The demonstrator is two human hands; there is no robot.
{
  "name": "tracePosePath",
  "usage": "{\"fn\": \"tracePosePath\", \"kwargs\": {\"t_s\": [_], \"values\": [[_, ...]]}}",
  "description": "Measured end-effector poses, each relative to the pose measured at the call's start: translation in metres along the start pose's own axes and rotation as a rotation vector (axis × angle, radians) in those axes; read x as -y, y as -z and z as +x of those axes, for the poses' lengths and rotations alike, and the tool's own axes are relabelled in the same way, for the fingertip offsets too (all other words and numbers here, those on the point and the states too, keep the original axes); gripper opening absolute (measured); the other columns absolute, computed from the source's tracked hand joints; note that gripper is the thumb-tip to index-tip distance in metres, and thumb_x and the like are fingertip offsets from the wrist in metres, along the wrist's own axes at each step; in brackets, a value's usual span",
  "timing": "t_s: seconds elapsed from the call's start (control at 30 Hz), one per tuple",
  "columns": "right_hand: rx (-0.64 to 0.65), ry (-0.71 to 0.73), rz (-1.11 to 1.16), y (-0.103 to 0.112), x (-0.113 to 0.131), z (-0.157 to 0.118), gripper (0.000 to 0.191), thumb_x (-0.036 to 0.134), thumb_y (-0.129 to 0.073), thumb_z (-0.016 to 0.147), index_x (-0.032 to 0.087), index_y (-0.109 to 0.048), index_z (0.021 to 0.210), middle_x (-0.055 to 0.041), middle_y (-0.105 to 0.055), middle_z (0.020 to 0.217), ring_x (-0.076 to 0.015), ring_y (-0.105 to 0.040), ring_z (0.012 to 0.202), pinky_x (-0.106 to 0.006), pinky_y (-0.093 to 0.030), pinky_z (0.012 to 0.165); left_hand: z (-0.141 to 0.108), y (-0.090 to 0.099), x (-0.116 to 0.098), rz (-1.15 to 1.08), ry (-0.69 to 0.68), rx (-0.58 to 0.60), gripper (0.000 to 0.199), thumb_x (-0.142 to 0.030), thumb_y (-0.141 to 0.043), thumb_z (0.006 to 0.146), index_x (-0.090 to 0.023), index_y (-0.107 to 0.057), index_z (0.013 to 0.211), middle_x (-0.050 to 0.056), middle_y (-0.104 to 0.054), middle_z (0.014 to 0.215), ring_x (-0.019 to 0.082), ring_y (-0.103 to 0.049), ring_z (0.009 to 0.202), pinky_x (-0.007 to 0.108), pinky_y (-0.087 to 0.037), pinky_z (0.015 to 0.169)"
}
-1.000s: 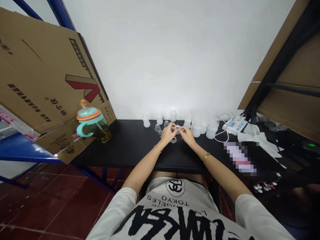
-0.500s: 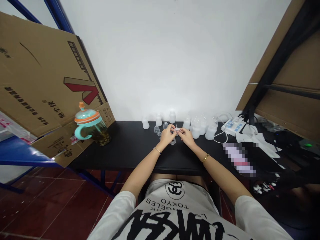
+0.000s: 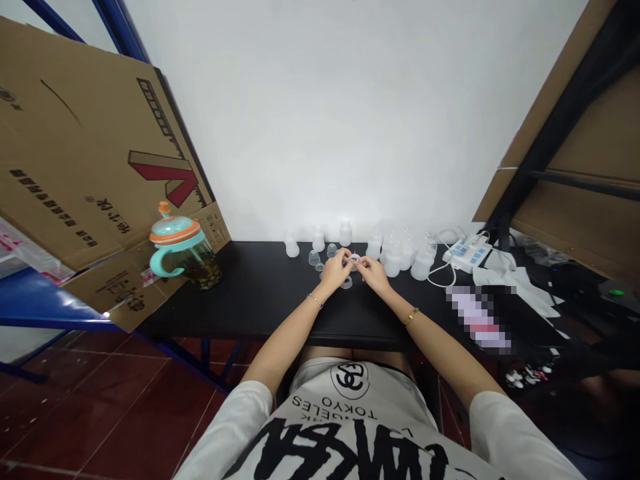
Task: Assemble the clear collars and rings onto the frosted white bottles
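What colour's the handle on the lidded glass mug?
The handle is turquoise, shown best in the head view.

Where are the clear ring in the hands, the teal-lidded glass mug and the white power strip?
clear ring (image 3: 355, 258), head view, on its upper rim
teal-lidded glass mug (image 3: 173, 230), head view, on the teal lid
white power strip (image 3: 466, 255), head view, on its top face

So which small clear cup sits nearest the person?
The cup below the left hand and right hand; the other cups sit beyond the left hand.

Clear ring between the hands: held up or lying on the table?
Held: the ring is pinched by the left hand and right hand, above the table.
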State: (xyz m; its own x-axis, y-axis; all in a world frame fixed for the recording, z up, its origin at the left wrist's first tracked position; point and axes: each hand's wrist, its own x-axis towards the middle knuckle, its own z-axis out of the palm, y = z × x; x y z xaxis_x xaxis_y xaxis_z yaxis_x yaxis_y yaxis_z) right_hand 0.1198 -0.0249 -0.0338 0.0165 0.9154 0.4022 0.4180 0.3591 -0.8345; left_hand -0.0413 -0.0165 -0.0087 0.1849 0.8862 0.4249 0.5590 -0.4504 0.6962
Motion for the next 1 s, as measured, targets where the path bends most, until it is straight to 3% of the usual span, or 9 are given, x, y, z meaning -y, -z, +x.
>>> {"fn": "tracePosePath", "kwargs": {"t_s": [0.43,0.73,1.0], "values": [[0.008,-0.039,0.003,0.0001,0.0028,-0.0013,0.036,0.056,-0.055,0.088,0.022,-0.065,0.089,0.0008,-0.067,0.07,-0.0131,-0.055,0.043,-0.026,-0.043,0.047,0.0007,0.0002,0.0024,0.051,-0.063,-0.015,0.025,-0.031,-0.053,0.098,-0.026,-0.069,0.116,0.002,-0.075,0.097,0.019,-0.067,0.08,0.028,-0.047,0.076],[0.04,-0.086,0.008,0.0013,0.006,-0.0012,0.037,0.051,-0.051,0.093,0.021,-0.058,0.073,0.0036,-0.055,0.049,-0.0136,-0.056,0.042,-0.023,-0.043,0.046,-0.0021,0.0008,-0.0042,0.043,-0.074,-0.028,0.034,-0.027,-0.063,0.09,-0.024,-0.06,0.124,0.003,-0.072,0.108,0.015,-0.064,0.07,0.027,-0.047,0.071],[0.048,-0.095,0.006,0.0008,0.0079,-0.0025,0.035,0.048,-0.051,0.094,0.02,-0.06,0.073,0.004,-0.054,0.048,-0.0126,-0.054,0.041,-0.022,-0.043,0.045,-0.0011,0.001,-0.0023,0.026,-0.012,-0.003,0.025,-0.026,-0.061,0.091,-0.026,-0.064,0.115,0.0,-0.074,0.095,0.015,-0.065,0.067,0.026,-0.045,0.068]]}}
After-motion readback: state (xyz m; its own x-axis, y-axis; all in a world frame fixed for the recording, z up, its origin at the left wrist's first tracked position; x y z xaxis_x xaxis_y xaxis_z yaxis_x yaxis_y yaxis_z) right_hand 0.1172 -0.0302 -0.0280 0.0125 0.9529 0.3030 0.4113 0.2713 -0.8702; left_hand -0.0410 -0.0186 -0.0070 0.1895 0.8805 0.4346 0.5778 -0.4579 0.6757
